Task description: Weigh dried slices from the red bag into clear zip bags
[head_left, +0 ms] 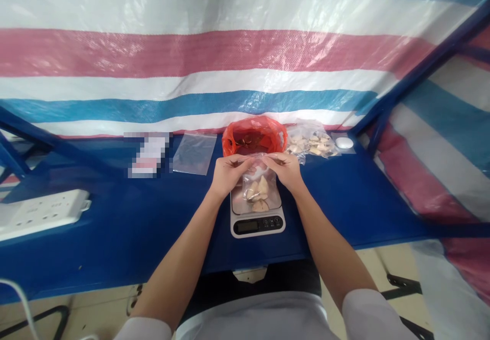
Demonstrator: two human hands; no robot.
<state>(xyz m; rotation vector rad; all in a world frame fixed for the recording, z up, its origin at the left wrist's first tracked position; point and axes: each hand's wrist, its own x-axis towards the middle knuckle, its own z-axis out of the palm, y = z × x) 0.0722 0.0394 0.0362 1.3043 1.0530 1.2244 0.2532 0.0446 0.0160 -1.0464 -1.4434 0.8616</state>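
Observation:
Both hands pinch the top edge of a clear plastic bag point(249, 191) with several pale, dried-looking slices in it. My left hand point(230, 173) is closed on the bag's left side, and my right hand point(286, 170) on its right side. The bag hangs over a small white kitchen scale point(236, 232); whether it rests on the plate I cannot tell. One slice point(261, 206) shows low over the scale's plate, and I cannot tell if it lies inside the bag. Just behind my hands stands an open red plastic bag point(254, 125) with brownish pieces inside.
Right of the red bag lie clear bags of slices point(316, 145) and a round white object point(344, 143). A flat clear bag point(194, 152) and a blurred-out item point(150, 155) lie to the left. A white power strip point(46, 212) is at far left on the blue table point(153, 227).

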